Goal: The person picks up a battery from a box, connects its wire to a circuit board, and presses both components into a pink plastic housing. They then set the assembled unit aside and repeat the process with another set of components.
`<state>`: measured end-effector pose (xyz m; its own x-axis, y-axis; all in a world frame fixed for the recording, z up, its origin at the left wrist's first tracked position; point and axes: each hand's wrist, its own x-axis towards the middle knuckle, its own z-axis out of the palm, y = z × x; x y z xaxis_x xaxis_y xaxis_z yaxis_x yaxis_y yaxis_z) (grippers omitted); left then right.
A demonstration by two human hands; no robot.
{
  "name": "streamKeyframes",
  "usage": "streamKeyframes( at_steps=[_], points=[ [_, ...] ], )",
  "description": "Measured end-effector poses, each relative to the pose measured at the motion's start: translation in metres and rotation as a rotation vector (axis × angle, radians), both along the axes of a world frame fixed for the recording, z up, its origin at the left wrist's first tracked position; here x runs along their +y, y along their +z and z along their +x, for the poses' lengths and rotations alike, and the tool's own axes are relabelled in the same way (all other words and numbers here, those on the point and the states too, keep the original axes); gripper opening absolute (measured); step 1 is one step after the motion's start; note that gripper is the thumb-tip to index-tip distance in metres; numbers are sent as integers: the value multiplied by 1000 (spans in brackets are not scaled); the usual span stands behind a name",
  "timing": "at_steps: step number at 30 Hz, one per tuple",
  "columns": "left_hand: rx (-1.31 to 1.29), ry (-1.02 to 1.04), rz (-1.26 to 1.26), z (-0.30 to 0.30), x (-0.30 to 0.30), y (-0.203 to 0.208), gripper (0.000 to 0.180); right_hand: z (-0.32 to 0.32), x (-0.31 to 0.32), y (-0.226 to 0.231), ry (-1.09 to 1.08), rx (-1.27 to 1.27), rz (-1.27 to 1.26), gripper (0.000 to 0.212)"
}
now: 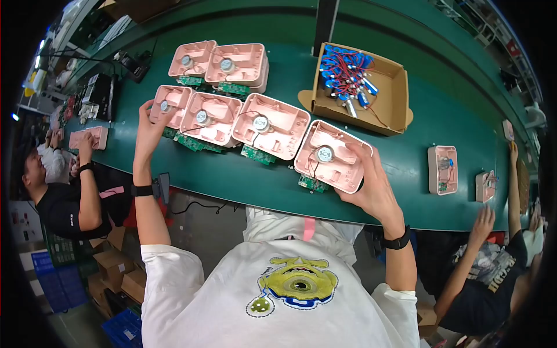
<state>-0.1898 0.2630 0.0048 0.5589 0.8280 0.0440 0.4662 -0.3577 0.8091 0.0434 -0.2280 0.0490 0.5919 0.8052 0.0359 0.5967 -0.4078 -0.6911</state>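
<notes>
Holding the rightmost pink shell [343, 165] on the green table [255, 188], the right hand [373, 187] is part-closed about its right side, thumb at the near edge; the left hand [149, 130], loosely curled, is at the leftmost shell [176, 102] of the near row, and whether it grips I can't tell. Light, even pressure on the walls seems best, fingers clear of speaker [325, 153] and circuit board [312, 184].

"What are the housings [291, 129] made of?"
"Smooth pink plastic, it seems, with a soft sheen."
"And the box [355, 118]?"
"Matt brown cardboard."
"The desk [403, 174]?"
"Smooth and green, faintly glossy."
</notes>
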Motion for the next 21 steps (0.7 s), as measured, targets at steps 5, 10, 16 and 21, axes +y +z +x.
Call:
streamKeyframes(
  at_steps=[5,10,16,21],
  points=[
    [-222,278,732,12,-96,53,23,-25,-35,1,-222,-52,-21,97],
    [-297,-569,-87,33,-290,64,20,-73,-46,-5,-517,-148,43,100],
    [-157,-706,-396,84,-343,28,44,-99,-36,36,-599,-381,-130,89],
    [-418,-644,-514,99,-349,4,44,-75,-7,61,-220,-611,-155,57]
  ],
)
